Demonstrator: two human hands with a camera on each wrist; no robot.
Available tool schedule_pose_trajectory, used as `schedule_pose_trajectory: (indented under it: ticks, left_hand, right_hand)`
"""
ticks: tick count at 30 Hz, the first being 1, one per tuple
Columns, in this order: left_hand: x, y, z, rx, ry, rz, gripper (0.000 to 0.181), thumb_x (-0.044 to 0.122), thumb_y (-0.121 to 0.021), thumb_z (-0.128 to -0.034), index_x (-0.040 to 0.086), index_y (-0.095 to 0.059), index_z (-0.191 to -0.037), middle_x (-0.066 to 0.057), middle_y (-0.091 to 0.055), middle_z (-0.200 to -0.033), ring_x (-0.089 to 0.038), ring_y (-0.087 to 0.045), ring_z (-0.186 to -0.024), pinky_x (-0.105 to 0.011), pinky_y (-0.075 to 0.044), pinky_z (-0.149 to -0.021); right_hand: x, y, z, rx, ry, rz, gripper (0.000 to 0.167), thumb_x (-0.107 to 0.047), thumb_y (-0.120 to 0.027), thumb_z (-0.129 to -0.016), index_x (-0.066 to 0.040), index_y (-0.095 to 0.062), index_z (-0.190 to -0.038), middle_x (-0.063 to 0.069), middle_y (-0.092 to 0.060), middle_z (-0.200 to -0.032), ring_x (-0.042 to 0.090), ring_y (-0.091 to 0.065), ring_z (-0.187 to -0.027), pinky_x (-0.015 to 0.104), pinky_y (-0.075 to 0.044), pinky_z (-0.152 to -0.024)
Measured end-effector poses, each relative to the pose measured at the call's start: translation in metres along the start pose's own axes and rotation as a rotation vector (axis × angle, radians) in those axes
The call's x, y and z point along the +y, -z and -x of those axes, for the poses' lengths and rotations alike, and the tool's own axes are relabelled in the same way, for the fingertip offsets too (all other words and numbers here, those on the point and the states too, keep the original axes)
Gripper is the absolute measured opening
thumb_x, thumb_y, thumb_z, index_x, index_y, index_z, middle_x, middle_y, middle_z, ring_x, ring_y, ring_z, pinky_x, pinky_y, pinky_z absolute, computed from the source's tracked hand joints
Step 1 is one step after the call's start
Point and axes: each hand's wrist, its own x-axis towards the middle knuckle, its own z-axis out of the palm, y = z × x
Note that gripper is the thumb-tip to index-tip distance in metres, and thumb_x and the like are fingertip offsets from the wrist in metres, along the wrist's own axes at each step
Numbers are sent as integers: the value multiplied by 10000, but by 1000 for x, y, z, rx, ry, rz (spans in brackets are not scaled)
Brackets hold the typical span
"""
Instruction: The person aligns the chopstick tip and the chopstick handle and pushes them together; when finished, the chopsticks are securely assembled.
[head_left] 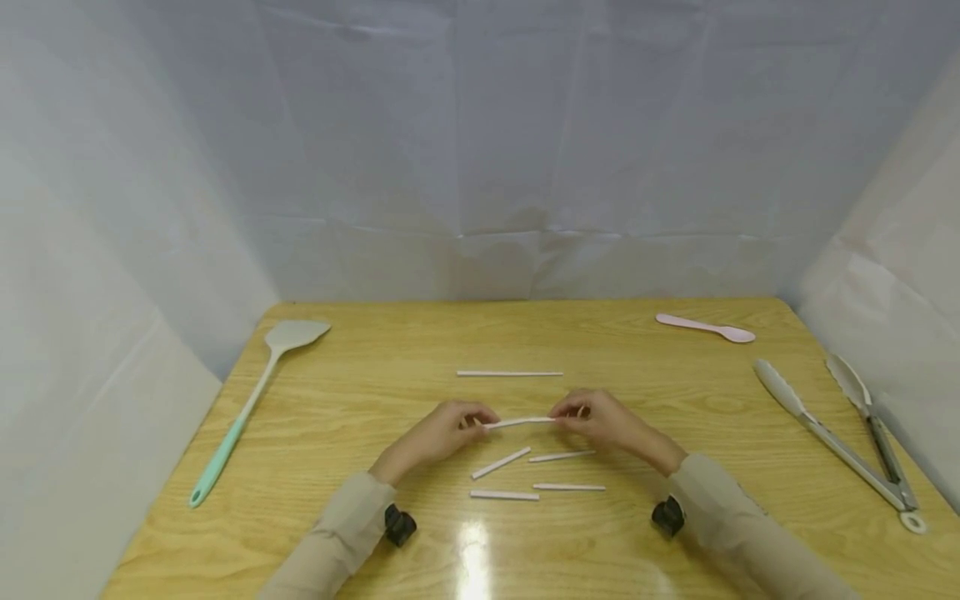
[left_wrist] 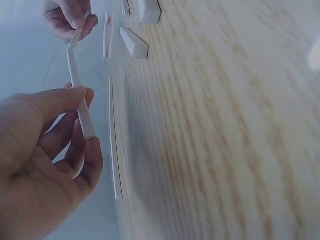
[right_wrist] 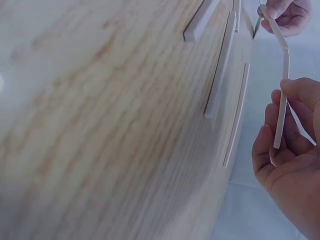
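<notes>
Chopstick (head_left: 517, 422), kinked mid-length, between your hands.
Long axis roughly nine-to-three: your left hand (head_left: 441, 435) pinches the nine o'clock half, your right hand (head_left: 604, 420) the three; neither nearer.

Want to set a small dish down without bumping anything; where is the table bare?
The table is bare between spatula and left hand, between right hand and tongs, and along the back from spatula to spoon. It is crowded mid-table: both hands hold a bent stick, another stick lies behind it, and four pieces lie in front.
</notes>
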Motion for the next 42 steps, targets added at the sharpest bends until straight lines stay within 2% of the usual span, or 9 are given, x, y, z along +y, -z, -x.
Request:
schedule_pose_trajectory:
  ticks: [6, 13, 17, 21, 27, 29, 32, 42]
  left_hand:
    - [1, 0, 0, 0, 1, -3, 228, 112, -551, -965, 60, -661, -1157, -55, -669, -1086, -141, -576, -894, -246, -486, -748]
    - [3, 0, -1, 19, 11, 14, 247, 149, -548, -972, 56, -656, -1174, -64, -660, -1062, -138, -560, -867, -245, -481, -692]
    - [3, -2, -1, 43, 7, 33, 257, 159, -551, -972, 44, -649, -1180, -89, -644, -1096, -172, -581, -925, -290, -508, -764]
    - [5, -4, -2, 87, -6, 45, 243, 145, -549, -972, 38, -647, -1167, -123, -620, -1158, -234, -599, -1035, -343, -513, -860]
    - [9, -5, -2, 139, -1, 90, 232, 119, -547, -969, 42, -635, -1170, -138, -606, -1196, -251, -616, -1041, -281, -528, -792]
    - [10, -6, -2, 157, -11, 90, 231, 114, -554, -965, 40, -636, -1168, -130, -612, -1182, -250, -613, -1042, -282, -526, -812]
    - [11, -8, -3, 197, -45, 69, 228, 112, -571, -954, 29, -644, -1154, -111, -628, -1132, -234, -615, -1012, -269, -519, -841]
    - [14, -15, -5, 302, -114, 40, 192, 128, -605, -933, 17, -676, -1072, -79, -641, -990, -177, -610, -849, -220, -519, -729]
  right_hand:
    - [0, 0, -1, 1, -1, 3, 111, -58, -652, -890, -61, -735, -964, 19, -676, -887, 26, -537, -743, 221, -499, -659]
    - [-1, -2, 1, 29, 13, -18, 116, -53, -646, -894, -44, -729, -974, 34, -673, -892, 54, -567, -770, 227, -519, -673]
    - [-2, -5, 2, 70, 26, -29, 112, -51, -648, -893, -34, -728, -969, 52, -670, -898, 95, -598, -801, 233, -534, -689]
    - [-6, -7, 2, 124, 45, -29, 105, -40, -650, -887, -34, -726, -960, 59, -667, -904, 120, -616, -816, 233, -540, -694]
    - [-11, -8, 2, 190, 56, -46, 118, -46, -664, -878, -35, -724, -980, 32, -642, -889, 69, -592, -788, 220, -520, -658]
    - [-13, -8, 1, 203, 58, -51, 126, -50, -677, -869, -37, -726, -984, 23, -636, -881, 50, -578, -770, 215, -509, -642]
    - [-14, -8, 1, 223, 69, -61, 129, -56, -692, -857, -33, -730, -978, 24, -632, -868, 37, -549, -741, 207, -490, -620]
    - [-19, -8, 1, 287, 100, -52, 102, 11, -715, -812, -4, -730, -912, 54, -616, -830, 42, -499, -693, 184, -450, -571]
